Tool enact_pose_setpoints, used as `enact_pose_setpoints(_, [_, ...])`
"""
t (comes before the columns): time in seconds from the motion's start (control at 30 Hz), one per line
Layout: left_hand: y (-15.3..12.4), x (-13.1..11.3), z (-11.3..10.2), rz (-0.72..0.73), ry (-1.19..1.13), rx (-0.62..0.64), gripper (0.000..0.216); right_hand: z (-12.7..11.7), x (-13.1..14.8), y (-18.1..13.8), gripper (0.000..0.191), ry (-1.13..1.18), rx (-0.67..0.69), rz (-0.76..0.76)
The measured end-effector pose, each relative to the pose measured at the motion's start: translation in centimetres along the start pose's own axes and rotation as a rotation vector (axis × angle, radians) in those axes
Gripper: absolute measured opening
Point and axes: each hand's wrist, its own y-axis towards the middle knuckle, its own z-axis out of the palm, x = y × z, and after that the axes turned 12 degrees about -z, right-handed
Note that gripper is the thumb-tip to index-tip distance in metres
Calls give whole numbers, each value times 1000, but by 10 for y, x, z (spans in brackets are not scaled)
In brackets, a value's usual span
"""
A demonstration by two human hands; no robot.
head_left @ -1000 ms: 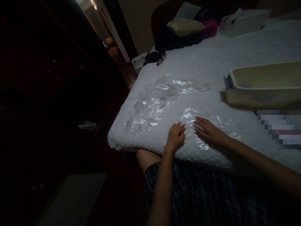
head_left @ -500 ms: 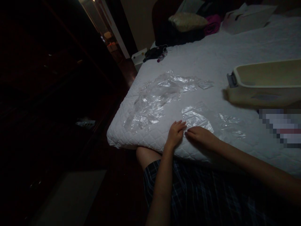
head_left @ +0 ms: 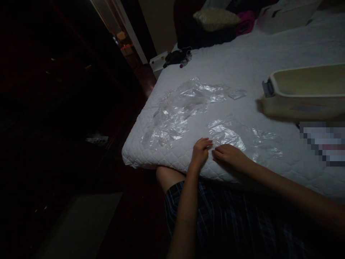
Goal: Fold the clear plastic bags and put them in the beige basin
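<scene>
My left hand (head_left: 199, 153) is at the near edge of the white quilted bed (head_left: 192, 138). Its fingers are stretched out to the right, slightly apart, with nothing visible in them. Facing it, a small gap away, my right hand (head_left: 229, 155) points left with its fingertips pressed together. Whatever those fingertips may hold is hidden. Just beyond the right hand lies a clear plastic bag (head_left: 228, 133), flat and wrinkled. Another stretch of crumpled clear plastic (head_left: 185, 106) spreads over the bed to the left and farther back.
A cream plastic bin (head_left: 304, 108) with a grey latch stands on the bed at right, near a blurred-out item (head_left: 323, 144). Farther back are a white box (head_left: 288, 18), a magenta roll (head_left: 245, 22) and a pale plastic-wrapped bundle (head_left: 215, 18). Dark floor lies left of the bed.
Both hands stay in nearly the same place, with only slight finger movement. The view has shifted a little; the plastic lies as before.
</scene>
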Motion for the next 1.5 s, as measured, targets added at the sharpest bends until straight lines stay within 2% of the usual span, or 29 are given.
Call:
enact_pose_setpoints(0.27, [0,-1,0,-13,42,7,44,0,-2,-3,25,-38,-29,-64])
enact_pose_setpoints(0.57, [0,1,0,-6,63,7,46,-6,-2,-4,31,160,-137,114])
enact_pose_setpoints(0.83, [1,-1,1,-12,88,3,32,-11,1,-4,30,246,-175,142])
enact_pose_setpoints(0.97, [2,-2,2,8,85,-20,18,-9,1,-6,34,216,-168,110])
enact_pose_setpoints(1.07, [2,-3,2,29,71,-37,13,-6,1,-5,30,169,-167,125])
enact_pose_setpoints(1.2, [2,-4,2,19,74,-28,13,-8,2,-2,28,158,-186,172])
enact_pose_setpoints(1.33, [1,-5,1,-28,109,-7,18,-15,1,-1,28,300,-213,245])
enact_pose_setpoints(1.5, [0,-9,-2,-28,108,-10,27,-18,-5,0,28,545,-349,517])
